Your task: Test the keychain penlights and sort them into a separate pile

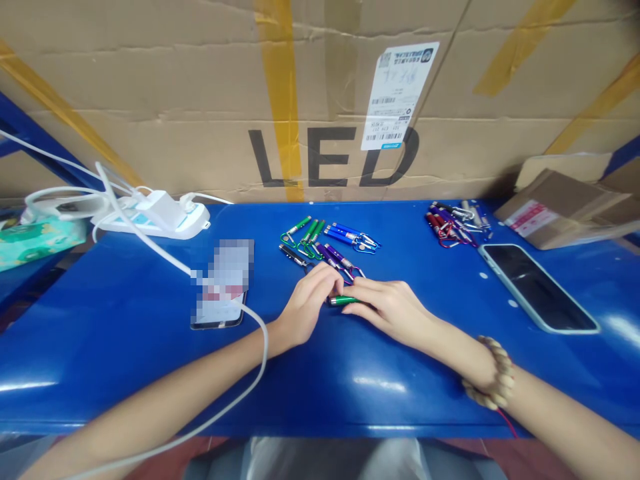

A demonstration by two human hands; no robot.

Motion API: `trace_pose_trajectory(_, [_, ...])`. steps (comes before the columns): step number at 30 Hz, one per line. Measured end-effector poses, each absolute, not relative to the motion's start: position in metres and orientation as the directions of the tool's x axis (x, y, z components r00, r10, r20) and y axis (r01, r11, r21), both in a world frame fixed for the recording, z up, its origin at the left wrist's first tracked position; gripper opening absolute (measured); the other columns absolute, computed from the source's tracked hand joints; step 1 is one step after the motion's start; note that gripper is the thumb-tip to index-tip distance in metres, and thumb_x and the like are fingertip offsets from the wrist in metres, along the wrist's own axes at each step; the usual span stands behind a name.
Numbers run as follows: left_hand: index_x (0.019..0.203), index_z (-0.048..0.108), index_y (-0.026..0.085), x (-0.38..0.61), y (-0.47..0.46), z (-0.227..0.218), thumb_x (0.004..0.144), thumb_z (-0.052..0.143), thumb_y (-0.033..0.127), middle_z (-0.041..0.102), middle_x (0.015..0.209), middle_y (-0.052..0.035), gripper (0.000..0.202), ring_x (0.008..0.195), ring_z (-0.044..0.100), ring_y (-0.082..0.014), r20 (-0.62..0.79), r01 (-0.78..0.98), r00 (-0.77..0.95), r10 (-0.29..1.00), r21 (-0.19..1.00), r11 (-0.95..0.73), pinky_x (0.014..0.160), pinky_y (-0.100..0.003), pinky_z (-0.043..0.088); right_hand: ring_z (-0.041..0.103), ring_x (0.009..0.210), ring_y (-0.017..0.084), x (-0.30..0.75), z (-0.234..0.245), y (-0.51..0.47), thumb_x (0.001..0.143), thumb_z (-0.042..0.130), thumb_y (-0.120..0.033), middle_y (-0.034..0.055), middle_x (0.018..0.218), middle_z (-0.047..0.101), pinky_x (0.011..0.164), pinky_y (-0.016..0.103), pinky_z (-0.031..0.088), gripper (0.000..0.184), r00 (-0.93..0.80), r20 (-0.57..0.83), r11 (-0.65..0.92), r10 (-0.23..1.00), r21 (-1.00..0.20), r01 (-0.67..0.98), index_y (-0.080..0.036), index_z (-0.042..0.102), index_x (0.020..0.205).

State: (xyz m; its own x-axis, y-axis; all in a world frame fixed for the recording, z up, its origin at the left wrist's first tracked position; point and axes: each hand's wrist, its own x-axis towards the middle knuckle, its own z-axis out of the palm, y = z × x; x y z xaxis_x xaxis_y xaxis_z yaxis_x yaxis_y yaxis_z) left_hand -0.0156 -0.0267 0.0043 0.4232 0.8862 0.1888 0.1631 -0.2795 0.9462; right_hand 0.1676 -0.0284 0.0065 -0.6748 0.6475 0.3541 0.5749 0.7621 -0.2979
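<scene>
At the middle of the blue table, my right hand (387,303) pinches a small green flashlight (343,301) that lies crosswise, its metal end pointing left. My left hand (311,300) is curled closed against that end, its fingertips meeting those of my right hand. What my left fingers hold is hidden. Just beyond my hands are several small keychain flashlights with carabiner clips: green ones (316,231), blue ones (345,233), purple ones (336,255) and a black one (293,255).
More keychain flashlights (453,223) are heaped at the back right, beside an open cardboard box (555,207). A phone (540,287) lies at right, another phone (220,315) at left. A white cable (263,333) crosses my left forearm. A power strip (193,220) and a large carton (190,147) stand behind.
</scene>
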Motion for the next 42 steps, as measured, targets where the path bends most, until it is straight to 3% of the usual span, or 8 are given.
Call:
trace_pose_trajectory(8, [0.071, 0.047, 0.017, -0.0157, -0.0273, 0.0022, 0.094, 0.027, 0.029, 0.044, 0.076, -0.0012, 0.033, 0.072, 0.044, -0.0145, 0.201, 0.166, 0.435, 0.878, 0.94, -0.297, 0.07, -0.028, 0.036, 0.064, 0.068, 0.009, 0.1686, 0.0081, -0.0293, 0.093, 0.041, -0.046, -0.0026, 0.074, 0.067, 0.056, 0.02, 0.038, 0.038, -0.68, 0.359, 0.769, 0.64, -0.319, 0.555, -0.024, 0.071, 0.087])
trace_pose_trajectory(18, [0.069, 0.046, 0.018, -0.0148, -0.0269, 0.0041, 0.094, 0.026, 0.027, 0.046, 0.075, -0.0016, 0.033, 0.074, 0.045, -0.0151, 0.192, 0.182, 0.432, 0.881, 0.938, -0.294, 0.071, -0.028, 0.037, 0.061, 0.061, 0.008, 0.1688, 0.0072, -0.0289, 0.091, 0.04, -0.051, -0.0024, 0.067, 0.063, 0.051, 0.02, 0.034, 0.042, -0.674, 0.38, 0.774, 0.633, -0.288, 0.564, -0.024, 0.071, 0.09])
trace_pose_trajectory(34, [0.07, 0.046, 0.018, -0.0151, -0.0263, 0.0039, 0.093, 0.027, 0.027, 0.044, 0.076, -0.0015, 0.032, 0.076, 0.044, -0.0156, 0.186, 0.199, 0.42, 0.888, 0.936, -0.29, 0.073, -0.028, 0.036, 0.066, 0.078, 0.014, 0.1679, 0.0063, -0.0282, 0.096, 0.03, -0.047, 0.0028, 0.087, 0.069, 0.062, 0.021, 0.044, 0.044, -0.678, 0.313, 0.747, 0.665, -0.287, 0.6, -0.022, 0.065, 0.102])
trace_pose_trajectory(42, [0.068, 0.045, 0.018, -0.0151, -0.0268, 0.0039, 0.093, 0.027, 0.027, 0.043, 0.075, -0.0014, 0.032, 0.074, 0.044, -0.0157, 0.174, 0.209, 0.416, 0.892, 0.937, -0.28, 0.071, -0.029, 0.036, 0.066, 0.073, 0.014, 0.1685, 0.0069, -0.0289, 0.096, 0.029, -0.047, 0.0033, 0.084, 0.068, 0.059, 0.022, 0.044, 0.045, -0.688, 0.301, 0.75, 0.661, -0.27, 0.603, -0.023, 0.066, 0.102])
